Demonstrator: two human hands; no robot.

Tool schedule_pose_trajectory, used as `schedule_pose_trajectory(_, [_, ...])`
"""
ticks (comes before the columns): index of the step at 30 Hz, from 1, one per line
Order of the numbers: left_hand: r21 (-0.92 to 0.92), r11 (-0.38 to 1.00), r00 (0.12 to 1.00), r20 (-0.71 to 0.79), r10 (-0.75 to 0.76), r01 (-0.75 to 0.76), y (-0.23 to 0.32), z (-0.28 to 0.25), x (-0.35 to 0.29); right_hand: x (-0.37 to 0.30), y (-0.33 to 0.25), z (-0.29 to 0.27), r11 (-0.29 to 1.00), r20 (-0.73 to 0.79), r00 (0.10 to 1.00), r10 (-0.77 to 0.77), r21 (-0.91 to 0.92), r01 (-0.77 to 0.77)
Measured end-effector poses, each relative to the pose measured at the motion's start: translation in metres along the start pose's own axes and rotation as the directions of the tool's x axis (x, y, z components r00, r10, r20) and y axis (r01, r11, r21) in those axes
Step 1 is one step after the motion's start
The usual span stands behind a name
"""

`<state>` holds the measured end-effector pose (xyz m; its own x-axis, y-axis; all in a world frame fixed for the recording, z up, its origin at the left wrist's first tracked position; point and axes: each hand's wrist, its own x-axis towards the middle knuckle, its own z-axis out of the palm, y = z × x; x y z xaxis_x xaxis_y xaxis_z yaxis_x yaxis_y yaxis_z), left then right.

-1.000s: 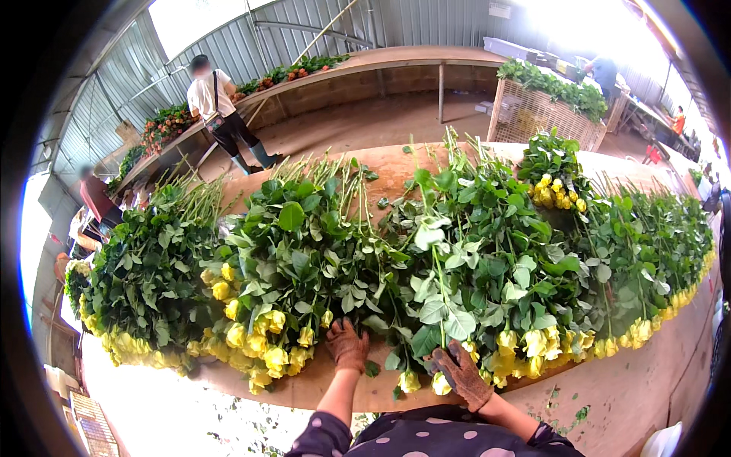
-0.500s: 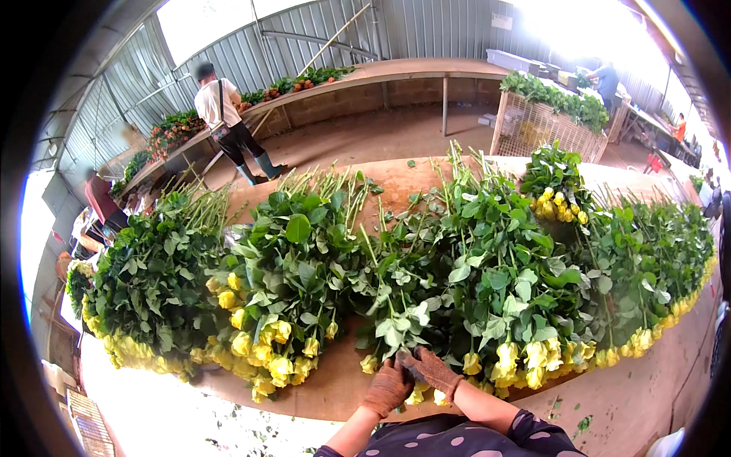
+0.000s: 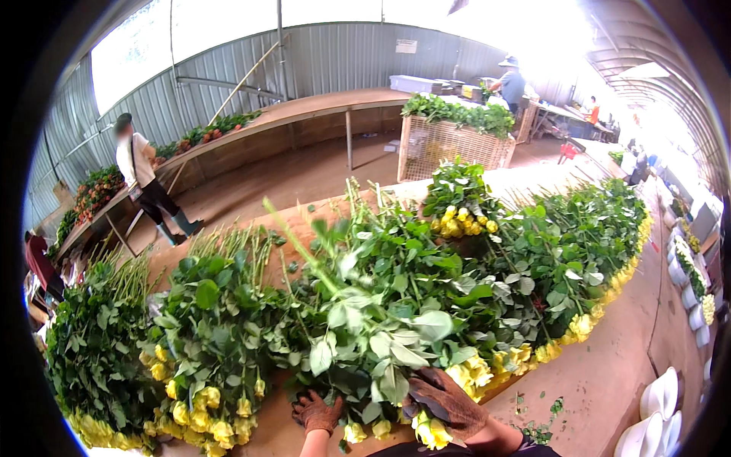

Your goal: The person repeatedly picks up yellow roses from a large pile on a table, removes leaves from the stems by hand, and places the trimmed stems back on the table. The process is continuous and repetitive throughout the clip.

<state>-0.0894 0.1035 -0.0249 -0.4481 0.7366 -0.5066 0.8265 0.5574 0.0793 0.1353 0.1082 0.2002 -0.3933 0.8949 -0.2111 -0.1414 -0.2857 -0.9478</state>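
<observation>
Both my hands wear brown work gloves. My right hand point(image 3: 449, 400) is closed around a yellow rose point(image 3: 432, 431) just above its bloom. The rose's leafy stem slants up and away to the left over the pile. My left hand point(image 3: 317, 412), its fingers spread, rests on the wooden table point(image 3: 282, 415) beside the leaves and holds nothing. Near it, a bunch of yellow roses point(image 3: 199, 411) lies with blooms toward me. Another pile of yellow roses point(image 3: 472, 373) lies around and behind my right hand, stems pointing away.
A small rose bunch point(image 3: 462, 221) lies on top of the pile. More roses line the table to the right point(image 3: 582, 326). White buckets point(image 3: 659, 396) stand at lower right. Beyond the table are a greenery-filled crate point(image 3: 426, 145), a long bench point(image 3: 320, 105) and a standing person point(image 3: 141, 171).
My hands have moved apart, and my right hand now holds up a rose with its stem lifted above the pile. The view has swung to the right.
</observation>
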Motion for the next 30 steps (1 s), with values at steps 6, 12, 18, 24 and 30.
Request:
schedule_pose_trajectory(6, [-0.043,0.999,0.985,-0.173,0.003,-0.010,0.014,0.020,-0.001,-0.011,0.025,-0.095,0.942,-0.363,0.876,-0.318,-0.017,0.335])
schedule_pose_trajectory(12, [0.148,0.988,0.996,-0.088,-0.032,0.045,0.034,0.014,-0.027,-0.058,-0.019,-0.241,0.812,-0.641,0.537,-0.549,-0.562,0.159])
schedule_pose_trajectory(18, [0.153,0.988,0.990,-0.136,0.022,-0.001,-0.012,0.042,-0.001,-0.111,-0.067,-0.372,0.515,-0.565,0.274,-0.778,-0.824,-0.238])
schedule_pose_trajectory(24, [0.321,0.702,0.581,-0.399,0.709,-0.636,-0.088,0.125,0.097,-0.175,-0.193,-0.528,0.119,-0.420,0.091,-0.903,-0.449,-0.886])
schedule_pose_trajectory(30, [-0.943,0.139,0.824,0.332,0.458,0.303,-0.002,0.006,-0.004,-0.076,-0.253,-0.559,-0.015,-0.017,0.022,-1.000,-0.305,-0.952])
